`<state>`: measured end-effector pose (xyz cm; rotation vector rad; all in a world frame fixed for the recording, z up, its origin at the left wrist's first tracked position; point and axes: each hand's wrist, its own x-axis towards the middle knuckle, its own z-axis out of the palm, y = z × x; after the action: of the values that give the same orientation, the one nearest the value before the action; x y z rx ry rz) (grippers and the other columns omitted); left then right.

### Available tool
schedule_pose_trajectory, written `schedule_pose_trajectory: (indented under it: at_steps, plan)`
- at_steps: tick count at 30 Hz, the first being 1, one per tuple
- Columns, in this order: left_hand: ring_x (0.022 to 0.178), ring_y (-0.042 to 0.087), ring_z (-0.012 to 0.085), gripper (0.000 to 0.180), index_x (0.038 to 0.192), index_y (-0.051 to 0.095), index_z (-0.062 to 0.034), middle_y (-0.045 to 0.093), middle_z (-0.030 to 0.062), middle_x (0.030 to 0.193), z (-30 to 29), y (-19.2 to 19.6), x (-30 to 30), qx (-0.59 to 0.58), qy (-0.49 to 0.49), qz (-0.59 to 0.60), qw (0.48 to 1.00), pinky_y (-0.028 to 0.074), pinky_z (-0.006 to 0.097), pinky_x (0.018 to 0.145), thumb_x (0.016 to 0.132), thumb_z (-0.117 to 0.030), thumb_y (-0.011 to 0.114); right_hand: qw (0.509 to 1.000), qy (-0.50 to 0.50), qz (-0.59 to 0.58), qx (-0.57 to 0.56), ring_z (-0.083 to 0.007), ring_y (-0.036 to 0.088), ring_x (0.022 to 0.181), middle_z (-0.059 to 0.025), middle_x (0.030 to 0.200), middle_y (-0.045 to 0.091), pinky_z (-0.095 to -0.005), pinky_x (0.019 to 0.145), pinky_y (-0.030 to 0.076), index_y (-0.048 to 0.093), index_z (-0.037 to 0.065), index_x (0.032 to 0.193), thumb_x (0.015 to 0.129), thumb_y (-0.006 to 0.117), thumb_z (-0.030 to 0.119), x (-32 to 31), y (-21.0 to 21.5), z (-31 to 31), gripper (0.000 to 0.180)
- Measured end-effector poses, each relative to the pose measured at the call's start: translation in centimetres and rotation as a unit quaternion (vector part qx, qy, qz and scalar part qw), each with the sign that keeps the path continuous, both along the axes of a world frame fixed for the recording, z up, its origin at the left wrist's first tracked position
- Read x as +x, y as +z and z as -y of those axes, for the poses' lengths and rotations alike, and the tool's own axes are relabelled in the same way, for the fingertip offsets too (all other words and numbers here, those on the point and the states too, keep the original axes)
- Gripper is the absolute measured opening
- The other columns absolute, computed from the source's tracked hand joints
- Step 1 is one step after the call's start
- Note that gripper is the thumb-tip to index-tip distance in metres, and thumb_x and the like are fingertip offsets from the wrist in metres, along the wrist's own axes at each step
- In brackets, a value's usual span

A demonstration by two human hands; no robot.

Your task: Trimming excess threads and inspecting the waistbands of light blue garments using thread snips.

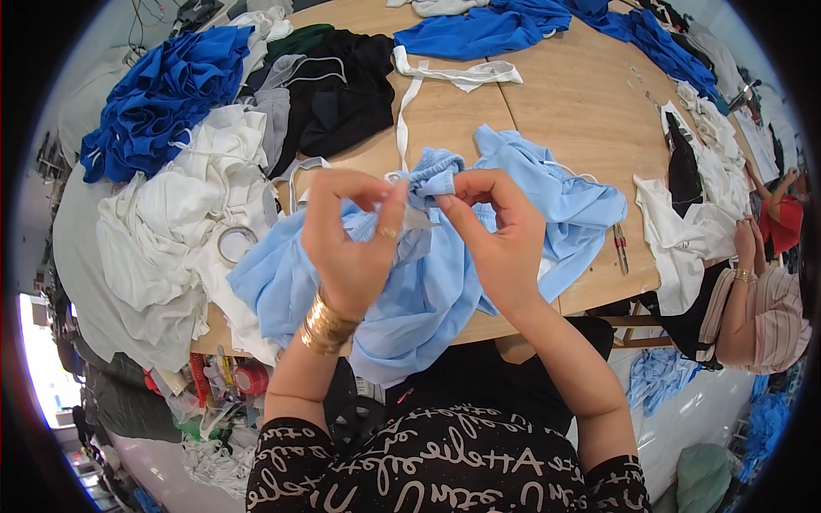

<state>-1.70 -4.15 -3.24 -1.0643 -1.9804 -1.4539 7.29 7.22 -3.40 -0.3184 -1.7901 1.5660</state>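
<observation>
A light blue garment with a gathered elastic edge lies bunched in front of me and hangs over the table's near edge. My right hand pinches a fold of that gathered edge between thumb and forefinger. Just left of the fold, my left hand has its thumb and forefinger closed together. Whatever sits between those fingertips is too small and blurred to name. Another light blue piece with a white cord spreads out beyond my right hand.
White fabric, a blue ruffled heap and black cloth crowd the left. A tape roll rests on the white pile. Red-handled thread snips lie on the wooden table. A person's arm is at right.
</observation>
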Motion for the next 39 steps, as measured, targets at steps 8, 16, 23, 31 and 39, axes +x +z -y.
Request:
schedule_pose_trajectory:
  at_steps: [8,16,23,31,39]
  plan:
    - [0.079,0.058,0.0236,0.03,0.092,0.059,-0.003,0.058,0.0103,0.093,-1.7,-0.9,0.7,-0.016,-0.039,0.005,0.999,0.047,0.029,0.068,0.063,0.003,0.068,0.986,-0.011,0.003,0.164,-0.0154,0.057,0.073,-0.005,0.08,0.058,-0.0254,0.064,0.044,0.062,0.002,0.08,0.072,0.065,0.0,-0.8,0.1,-0.5,0.009]
    - [0.073,0.06,0.018,0.015,0.085,0.062,-0.0007,0.06,0.0068,0.078,-1.3,-0.8,-0.5,0.001,-0.092,0.158,0.983,0.045,0.025,0.066,0.07,0.001,0.065,0.999,-0.03,-0.002,0.012,-0.0153,0.058,0.072,-0.006,0.081,0.058,-0.0252,0.063,0.045,0.062,0.002,0.085,0.074,0.065,0.005,-0.7,-1.2,-0.7,0.012]
    - [0.073,0.058,0.0154,0.011,0.083,0.062,0.0011,0.06,0.0071,0.079,-1.1,-0.7,-0.9,-0.013,-0.122,0.139,0.983,0.045,0.024,0.067,0.072,-0.001,0.064,0.995,-0.065,0.048,0.056,-0.0145,0.056,0.065,-0.0066,0.077,0.057,-0.0257,0.057,0.044,0.06,0.0,0.08,0.074,0.067,0.008,-1.2,-1.2,-0.3,0.012]
    - [0.073,0.056,0.013,0.012,0.083,0.061,0.0026,0.058,0.0058,0.081,-0.1,0.2,-2.5,-0.03,-0.206,0.265,0.942,0.044,0.024,0.069,0.077,-0.007,0.062,0.991,-0.053,0.033,0.122,-0.0156,0.054,0.064,-0.0062,0.072,0.055,-0.0264,0.058,0.043,0.057,0.001,0.075,0.071,0.064,0.004,-1.3,-1.0,-1.3,0.008]
    - [0.075,0.054,0.0083,0.014,0.085,0.06,0.0039,0.05,0.001,0.085,0.5,1.1,-3.0,-0.048,-0.266,0.386,0.882,0.042,0.021,0.067,0.08,-0.009,0.062,0.983,-0.058,0.036,0.171,-0.0168,0.054,0.063,-0.0055,0.071,0.054,-0.0269,0.057,0.044,0.056,0.002,0.074,0.071,0.064,0.005,-1.4,-0.7,-1.5,0.009]
